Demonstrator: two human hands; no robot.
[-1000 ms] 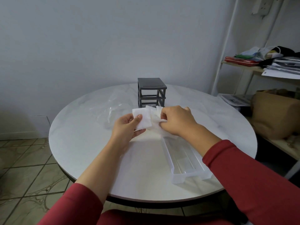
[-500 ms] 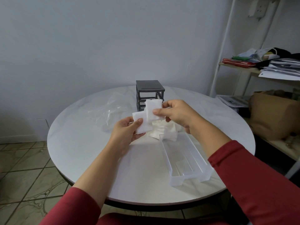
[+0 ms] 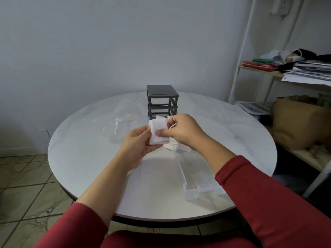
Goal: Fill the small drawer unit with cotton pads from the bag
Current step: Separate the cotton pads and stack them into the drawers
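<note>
A dark grey drawer unit point(image 3: 162, 101) stands empty of drawers at the far middle of the round white table point(image 3: 86, 154). In front of it my left hand point(image 3: 136, 147) and my right hand point(image 3: 182, 131) together pinch a small stack of white cotton pads point(image 3: 159, 134) above the table. More loose pads point(image 3: 172, 145) lie under my right hand at the far end of a clear plastic drawer point(image 3: 198, 183) that rests on the table by my right forearm. A crumpled clear bag point(image 3: 116, 119) lies left of the unit.
A white metal shelf point(image 3: 265, 72) at the right holds papers, a red folder and clothes. A brown paper bag point(image 3: 300, 122) sits on its lower level. Tiled floor shows at the lower left.
My right hand carried a pad from the pile and laid it on the pad in my left hand; both hands now hold the stack together.
</note>
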